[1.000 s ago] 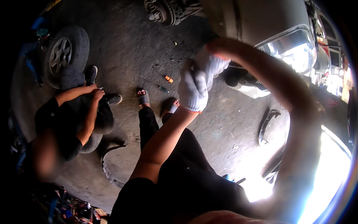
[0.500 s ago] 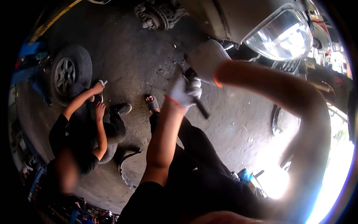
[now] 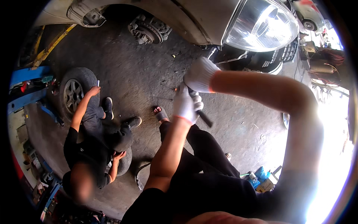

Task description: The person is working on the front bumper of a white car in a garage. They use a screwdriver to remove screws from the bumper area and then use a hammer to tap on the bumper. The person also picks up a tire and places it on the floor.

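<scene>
Both my hands wear white knit gloves with orange cuffs and meet in front of me, below the car's headlight (image 3: 263,28). My left hand (image 3: 185,103) is wrapped round a dark rod-like tool handle (image 3: 204,118), whose lower end sticks out toward my legs. Against its upper end, my right hand (image 3: 201,75) is closed in a fist; what lies inside it is hidden. Just beyond that fist, a shiny metal piece (image 3: 212,53) shows under the bumper edge. I cannot tell whether it joins the tool.
At left a person (image 3: 93,149) in black sits low, one hand by a wheel with tyre (image 3: 74,91). An exposed brake disc (image 3: 145,33) is under the fender (image 3: 194,18). Blue lift parts (image 3: 30,76) stand far left. A thin rod (image 3: 163,98) lies near my sandalled foot (image 3: 161,113).
My view has shifted, showing more of the car. My right hand's blur has eased, and it sits closer over the left. The co-worker's hands have moved apart, one now at the wheel.
</scene>
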### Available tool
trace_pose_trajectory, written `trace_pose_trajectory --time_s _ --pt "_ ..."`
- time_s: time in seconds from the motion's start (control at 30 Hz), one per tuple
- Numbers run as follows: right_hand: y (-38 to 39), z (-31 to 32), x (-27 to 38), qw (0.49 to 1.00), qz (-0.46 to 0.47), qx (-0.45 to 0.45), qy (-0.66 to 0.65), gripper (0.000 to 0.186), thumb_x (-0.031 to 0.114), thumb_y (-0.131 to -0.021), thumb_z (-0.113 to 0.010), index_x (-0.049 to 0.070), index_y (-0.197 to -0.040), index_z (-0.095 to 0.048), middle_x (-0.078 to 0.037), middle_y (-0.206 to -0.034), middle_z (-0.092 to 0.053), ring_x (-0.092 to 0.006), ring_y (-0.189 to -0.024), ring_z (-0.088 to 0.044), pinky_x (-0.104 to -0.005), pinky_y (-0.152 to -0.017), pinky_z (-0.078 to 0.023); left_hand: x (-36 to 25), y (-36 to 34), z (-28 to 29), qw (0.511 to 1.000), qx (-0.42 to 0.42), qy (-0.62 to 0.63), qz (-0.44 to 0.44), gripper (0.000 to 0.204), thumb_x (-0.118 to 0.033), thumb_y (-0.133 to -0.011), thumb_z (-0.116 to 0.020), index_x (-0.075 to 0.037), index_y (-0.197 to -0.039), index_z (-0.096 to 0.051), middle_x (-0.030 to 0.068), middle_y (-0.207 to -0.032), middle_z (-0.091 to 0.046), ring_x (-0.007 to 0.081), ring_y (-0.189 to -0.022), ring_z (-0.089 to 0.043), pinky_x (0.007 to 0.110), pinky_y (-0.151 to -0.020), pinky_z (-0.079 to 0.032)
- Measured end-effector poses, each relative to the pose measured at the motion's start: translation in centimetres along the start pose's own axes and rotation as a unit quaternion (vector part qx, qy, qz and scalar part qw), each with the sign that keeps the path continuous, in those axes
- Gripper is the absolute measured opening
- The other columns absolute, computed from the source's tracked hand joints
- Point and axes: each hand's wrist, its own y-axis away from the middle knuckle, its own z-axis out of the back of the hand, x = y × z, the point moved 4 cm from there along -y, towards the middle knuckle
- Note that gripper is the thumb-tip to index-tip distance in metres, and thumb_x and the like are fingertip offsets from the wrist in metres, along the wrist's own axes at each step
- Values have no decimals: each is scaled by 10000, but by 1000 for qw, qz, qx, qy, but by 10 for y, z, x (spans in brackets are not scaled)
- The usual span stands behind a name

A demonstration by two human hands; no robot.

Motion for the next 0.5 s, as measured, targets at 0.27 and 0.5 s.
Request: trace_pose_trajectory --time_s 0.27,0.5 --pt "-15 -17 3 971 33 -232 43 165 293 -833 -688 132 -868 -685 -10 -845 -676 -217 -838 -673 -357 -709 -543 -24 -45 37 996 52 -27 -62 371 -378 -1032 -401 -17 -1100 -457 101 -818 -530 113 -516 -471 268 -417 -418" --pt "-45 -1 -8 959 27 228 -166 255 280 -815 -725 118 -1013 -727 -65 -1072 -707 -218 -980 -675 -360 -828 -540 -5 -10 13 952 45 -158 -257 370 -372 -1017 -470 -79 -1222 -374 44 -787 -518 76 -490 -412 222 -441 -361"
